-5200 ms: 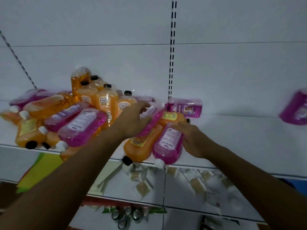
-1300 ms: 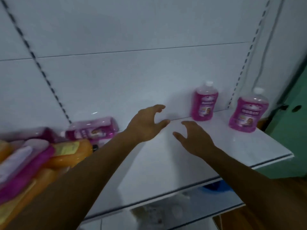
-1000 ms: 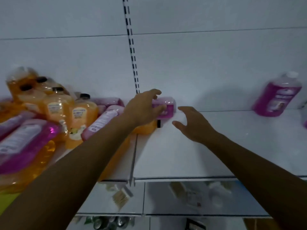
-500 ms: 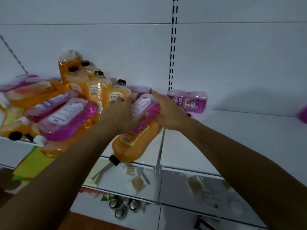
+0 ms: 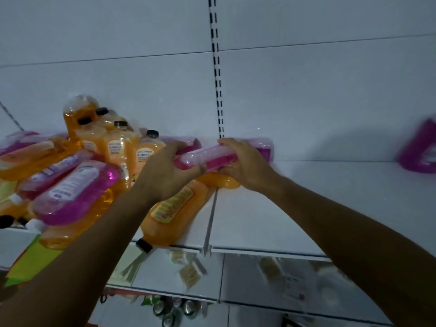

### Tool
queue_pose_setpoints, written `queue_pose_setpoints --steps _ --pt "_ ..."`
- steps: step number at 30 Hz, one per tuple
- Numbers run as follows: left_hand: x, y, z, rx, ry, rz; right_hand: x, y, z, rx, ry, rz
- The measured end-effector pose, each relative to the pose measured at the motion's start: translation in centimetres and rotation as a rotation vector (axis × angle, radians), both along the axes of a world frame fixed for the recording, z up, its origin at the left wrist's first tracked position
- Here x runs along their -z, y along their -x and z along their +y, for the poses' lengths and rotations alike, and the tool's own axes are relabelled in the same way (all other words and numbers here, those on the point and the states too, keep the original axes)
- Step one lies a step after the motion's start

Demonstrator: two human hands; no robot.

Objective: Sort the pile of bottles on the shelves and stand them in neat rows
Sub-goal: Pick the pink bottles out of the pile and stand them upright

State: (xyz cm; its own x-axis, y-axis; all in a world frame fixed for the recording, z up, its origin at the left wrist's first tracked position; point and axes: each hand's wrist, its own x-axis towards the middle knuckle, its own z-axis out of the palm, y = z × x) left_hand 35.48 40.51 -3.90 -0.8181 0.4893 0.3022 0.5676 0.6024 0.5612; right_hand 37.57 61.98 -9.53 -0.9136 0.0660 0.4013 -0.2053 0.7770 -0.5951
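The left hand [image 5: 165, 175] and the right hand [image 5: 245, 165] are both wrapped round one pink bottle [image 5: 207, 158] lying sideways, the left at one end with its thumb under the body, the right curled over the other end. The bottle rides just above the shelf [image 5: 295, 208], resting on or barely clear of an orange bottle [image 5: 175, 213] that lies directly beneath both hands, its black cap poking past the shelf's front edge.

By its look the pink bottle is full of liquid, so it should feel weighty for its size, with the weight sloshing toward whichever end dips. The plastic wall is smooth and probably gives a little under a squeeze. I judge the flat sides of the body the best place to hold, one hand supporting from below, rather than the cap or neck.

Just behind the right hand another pink bottle [image 5: 265, 149] lies against the back panel. To the left of the left hand sits the pile [image 5: 77, 175], orange and pink bottles heaped together, a few orange ones upright at the back. Far to the right of the right hand, a blurred pink bottle [image 5: 420, 149] is on the same shelf. Lifting could set the orange bottle below rolling off the edge.
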Motion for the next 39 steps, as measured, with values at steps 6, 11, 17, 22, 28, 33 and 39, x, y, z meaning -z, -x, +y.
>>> queue_pose_setpoints --steps 6,11,17,22,28,33,39 --pt "-1.8 -1.7 9.9 0.087 -0.092 0.037 -0.5 -7.0 8.5 0.245 0.069 0.041" --pt "-1.8 -5.5 20.7 0.313 -0.132 -0.005 0.5 -14.4 15.6 0.475 0.108 -0.011" --pt "-0.8 -11.3 32.0 0.633 -0.11 -0.019 2.0 -23.1 21.5 0.772 0.213 -0.033" --pt "0.5 -14.8 40.2 0.716 -0.154 0.005 3.6 -27.2 27.0 0.899 0.278 -0.057" --pt "1.5 -16.9 46.7 0.731 -0.168 -0.014 5.0 -29.3 31.9 0.975 0.267 0.075" --pt "2.1 -17.3 48.9 0.738 -0.149 0.003 4.7 -29.3 33.5 0.964 0.316 0.099" --pt "2.1 -16.4 47.9 0.784 -0.002 -0.007 4.8 -29.0 32.3 1.159 0.206 0.091"
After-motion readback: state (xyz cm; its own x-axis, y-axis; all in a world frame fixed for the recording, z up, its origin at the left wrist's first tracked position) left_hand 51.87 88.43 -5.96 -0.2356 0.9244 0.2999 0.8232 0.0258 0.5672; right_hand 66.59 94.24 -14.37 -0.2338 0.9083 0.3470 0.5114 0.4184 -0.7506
